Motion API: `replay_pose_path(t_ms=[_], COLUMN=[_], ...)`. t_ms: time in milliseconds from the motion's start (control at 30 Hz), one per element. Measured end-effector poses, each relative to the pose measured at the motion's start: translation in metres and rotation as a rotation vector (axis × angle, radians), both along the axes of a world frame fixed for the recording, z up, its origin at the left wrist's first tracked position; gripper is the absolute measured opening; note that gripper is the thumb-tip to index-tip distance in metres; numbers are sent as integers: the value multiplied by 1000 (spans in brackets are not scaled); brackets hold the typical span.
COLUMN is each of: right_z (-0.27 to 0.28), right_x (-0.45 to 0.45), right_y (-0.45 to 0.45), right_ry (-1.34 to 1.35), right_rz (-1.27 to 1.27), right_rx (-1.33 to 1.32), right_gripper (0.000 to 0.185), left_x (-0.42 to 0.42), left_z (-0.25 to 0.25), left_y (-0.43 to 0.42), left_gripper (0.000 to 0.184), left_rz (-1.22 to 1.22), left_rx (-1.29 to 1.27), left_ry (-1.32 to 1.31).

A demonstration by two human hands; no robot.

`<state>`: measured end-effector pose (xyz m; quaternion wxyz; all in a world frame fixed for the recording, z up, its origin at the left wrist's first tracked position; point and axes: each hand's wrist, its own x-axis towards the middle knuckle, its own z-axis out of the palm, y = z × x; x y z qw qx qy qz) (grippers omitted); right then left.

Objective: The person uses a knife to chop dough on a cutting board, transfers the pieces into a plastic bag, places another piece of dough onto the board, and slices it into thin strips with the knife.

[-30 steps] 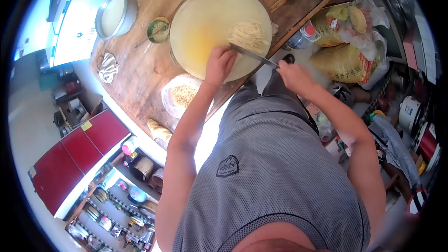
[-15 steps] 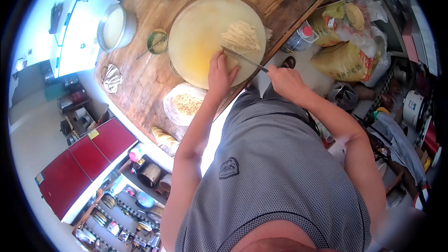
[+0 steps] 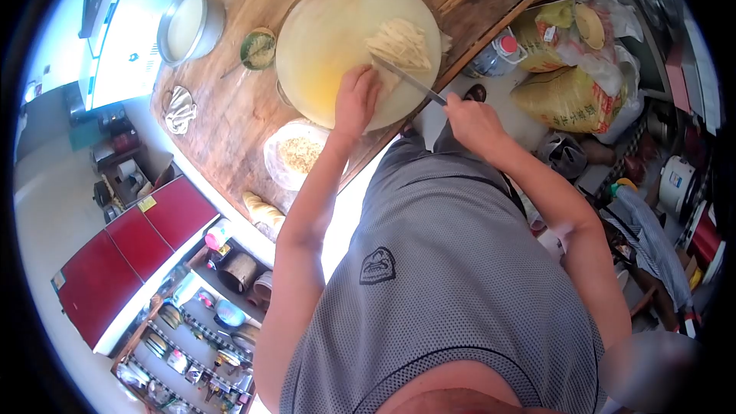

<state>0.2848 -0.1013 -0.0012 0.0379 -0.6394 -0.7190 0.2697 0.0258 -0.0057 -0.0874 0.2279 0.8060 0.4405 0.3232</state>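
My right hand (image 3: 472, 119) is closed round the handle of a knife (image 3: 414, 84). Its blade slants across the right part of a round, pale cutting board (image 3: 314, 23). Beside the blade tip, my left hand (image 3: 356, 101) rests on the board with its fingers bent and close together. They press on a pale, flat piece of food (image 3: 387, 82) that partly shows beside the blade. On the far side of the blade lies a pile of thin pale strips (image 3: 402, 43).
A green bowl (image 3: 258, 49), a large metal pot (image 3: 190, 27), a crumpled cloth (image 3: 181, 110) and a plastic bag of yellowish bits (image 3: 299, 153) are on the wooden table (image 3: 222, 134). Bread-like twists (image 3: 263, 210) lie at its near corner. Full sacks (image 3: 563, 100) and a plastic jug (image 3: 494, 57) stand to the right.
The knife and right hand have shifted slightly right, its tip nearer the strips. My left fingers have drawn together, thumb no longer spread out. The whole view has shifted slightly.
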Motion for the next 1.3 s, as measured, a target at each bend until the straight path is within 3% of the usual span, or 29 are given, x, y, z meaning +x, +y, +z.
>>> replay_pose_path(t_ms=[67,367,533,667,767,967,1167,1300], right_z=[0,-12,22,13,-11,20,-5,16], right_x=[-1,0,0,-12,-14,-3,-18,-6], right_y=[-1,-4,2,11,18,11,19,16], right_ry=[-9,-3,-23,-40,-11,-74,-37,-62], right_rz=[3,-19,31,12,25,74,36,40], right_rx=[-7,73,34,-63,35,-2,9,18], right_gripper=[19,20,12,11,19,11,13,12], left_x=[0,1,0,1,1,1,0,-1], left_z=[5,4,2,3,7,0,2,1], left_y=[5,14,14,13,13,12,14,13], left_gripper=[25,17,17,17,16,16,15,15], left_rz=[-80,-187,-181,-178,-173,-156,-168,-148], left_rx=[102,91,103,127,114,119,142,120], left_ry=[-26,17,16,4,9,-7,-28,-29])
